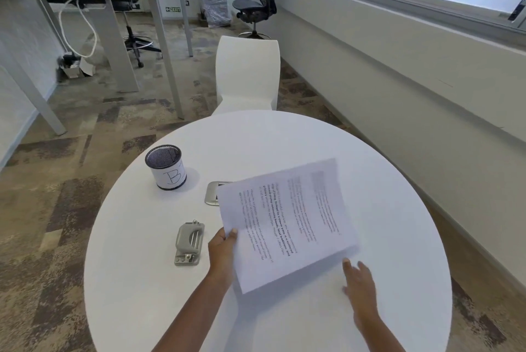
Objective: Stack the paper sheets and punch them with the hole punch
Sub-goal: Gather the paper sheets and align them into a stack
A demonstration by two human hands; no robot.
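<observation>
Printed paper sheets (287,223) are held up a little above the round white table (284,138), tilted and slightly blurred. My left hand (222,249) pinches their left edge, thumb on top. My right hand (360,286) hovers just below the sheets' lower right corner with straight fingers, holding nothing. A grey metal hole punch (189,243) lies on the table just left of my left hand, apart from the paper.
A black mesh pen cup (165,166) labelled "B" stands at the table's back left. A silver cable port (212,192) is partly hidden by the sheets. A white chair (247,73) stands behind the table. Desks and office chairs are farther back.
</observation>
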